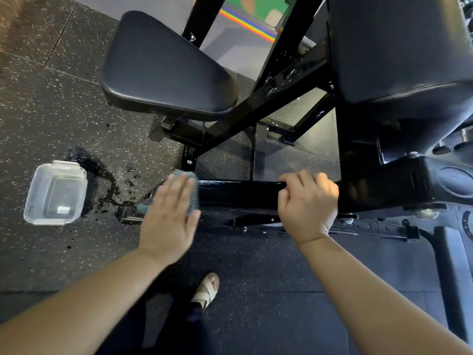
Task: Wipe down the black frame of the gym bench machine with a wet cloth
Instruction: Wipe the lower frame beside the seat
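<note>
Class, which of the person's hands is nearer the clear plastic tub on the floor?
Left. The left hand presses the cloth just beside the tub; the right hand grips the frame bar farther away.

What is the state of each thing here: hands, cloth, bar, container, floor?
left hand: flat, pressing the cloth
right hand: curled over the bar
cloth: against the bar's left end
bar: glossy
container: lidless, upright
floor: wet beside the container
</note>
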Tool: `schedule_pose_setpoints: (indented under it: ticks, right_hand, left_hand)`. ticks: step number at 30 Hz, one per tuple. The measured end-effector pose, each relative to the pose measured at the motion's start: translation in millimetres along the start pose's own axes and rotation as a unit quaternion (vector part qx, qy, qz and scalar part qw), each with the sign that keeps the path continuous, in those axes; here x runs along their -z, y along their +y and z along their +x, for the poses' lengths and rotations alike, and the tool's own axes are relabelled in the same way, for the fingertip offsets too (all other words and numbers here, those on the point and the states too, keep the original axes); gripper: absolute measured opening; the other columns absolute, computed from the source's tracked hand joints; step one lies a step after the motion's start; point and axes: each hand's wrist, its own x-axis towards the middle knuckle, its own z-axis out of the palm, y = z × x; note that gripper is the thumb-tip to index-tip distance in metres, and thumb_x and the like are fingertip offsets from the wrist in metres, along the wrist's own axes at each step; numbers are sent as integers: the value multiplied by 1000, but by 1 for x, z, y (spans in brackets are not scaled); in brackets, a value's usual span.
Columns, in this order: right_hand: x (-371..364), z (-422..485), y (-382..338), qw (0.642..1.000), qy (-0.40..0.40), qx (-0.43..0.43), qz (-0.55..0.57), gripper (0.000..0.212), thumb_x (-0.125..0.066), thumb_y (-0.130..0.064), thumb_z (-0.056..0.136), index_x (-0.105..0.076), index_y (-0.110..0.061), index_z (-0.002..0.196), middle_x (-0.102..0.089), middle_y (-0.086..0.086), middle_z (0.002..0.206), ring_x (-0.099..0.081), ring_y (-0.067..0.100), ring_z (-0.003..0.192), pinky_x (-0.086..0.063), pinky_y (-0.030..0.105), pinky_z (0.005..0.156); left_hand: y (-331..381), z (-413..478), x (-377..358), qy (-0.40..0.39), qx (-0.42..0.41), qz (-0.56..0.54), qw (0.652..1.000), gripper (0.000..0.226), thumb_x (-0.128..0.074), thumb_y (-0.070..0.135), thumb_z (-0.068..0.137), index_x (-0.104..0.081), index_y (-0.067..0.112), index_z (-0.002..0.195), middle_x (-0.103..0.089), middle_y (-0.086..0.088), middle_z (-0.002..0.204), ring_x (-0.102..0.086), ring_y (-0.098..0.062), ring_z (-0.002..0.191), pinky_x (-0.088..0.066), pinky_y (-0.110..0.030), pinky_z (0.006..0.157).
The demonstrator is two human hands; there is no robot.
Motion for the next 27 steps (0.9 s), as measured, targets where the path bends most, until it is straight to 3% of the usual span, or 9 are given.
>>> schedule_pose_setpoints:
  ticks: [4, 11, 14, 17, 19, 22, 24, 27]
  right_hand:
    - [-1, 0, -1, 1000, 0, -4, 5, 23, -47, -15, 79, -70, -19, 79, -60, 0, 72, -49, 25, 69, -33, 31, 66]
    - [4, -1, -4, 997, -22, -40, 66, 32, -40, -21, 82, -68, -12, 95, -67, 0, 80, -56, 27, 71, -33, 34, 71]
    - [8, 0, -9, 991, -34, -71, 103, 33, -38, -22, 86, -67, -11, 98, -67, -2, 78, -56, 24, 70, -39, 31, 68]
    - [11, 2, -11, 986, -42, -99, 127, 32, -37, -22, 87, -66, -13, 99, -67, -7, 80, -57, 19, 75, -42, 29, 67]
    - [14, 0, -8, 984, -35, -90, 147, 32, -38, -21, 87, -67, -13, 99, -68, -6, 86, -59, 17, 79, -46, 29, 72]
    - [23, -9, -4, 962, -36, -98, 252, 32, -38, -18, 90, -66, -10, 105, -65, -1, 105, -56, 14, 101, -45, 22, 89]
    - [36, -23, 2, 940, -30, -130, 312, 31, -39, -18, 91, -62, -12, 111, -58, -2, 118, -49, 10, 113, -34, 13, 100]
    - [60, -45, 19, 931, 9, -134, 340, 25, -42, -19, 91, -55, -21, 113, -55, -8, 116, -48, -1, 113, -37, 13, 98]
  left_hand:
    - [10, 9, 0, -11, 79, -9, 997, 71, -1, 50, 98, -15, -1, 146, -20, -18, 154, -8, -31, 145, -11, -46, 118]
    - [124, 30, 2, 22, -135, -70, 988, 58, -21, 38, 99, -24, 5, 147, -25, -13, 154, -12, -30, 145, -17, -43, 115]
    - [95, 26, 5, -2, -147, -52, 988, 56, -21, 36, 99, -25, 7, 147, -22, -7, 155, -14, -25, 145, -20, -41, 115]
    - [41, 14, 5, -11, -85, -5, 996, 57, -16, 38, 101, -22, 5, 147, -23, -11, 154, -15, -25, 145, -10, -36, 118]
    - [32, 14, 10, -23, -41, -7, 999, 59, -14, 39, 101, -26, -1, 144, -31, -17, 150, -18, -27, 142, -3, -30, 118]
    - [66, 23, 12, 0, -16, -37, 999, 64, -11, 40, 101, -36, -6, 138, -40, -21, 143, -24, -30, 136, -4, -32, 116]
    - [106, 32, 14, 29, -60, -36, 997, 63, -11, 37, 101, -40, -5, 137, -42, -19, 142, -28, -30, 135, -9, -35, 114]
    - [173, 54, 10, 42, -139, -49, 988, 60, -19, 34, 97, -38, -4, 139, -39, -21, 145, -26, -33, 139, -19, -41, 111]
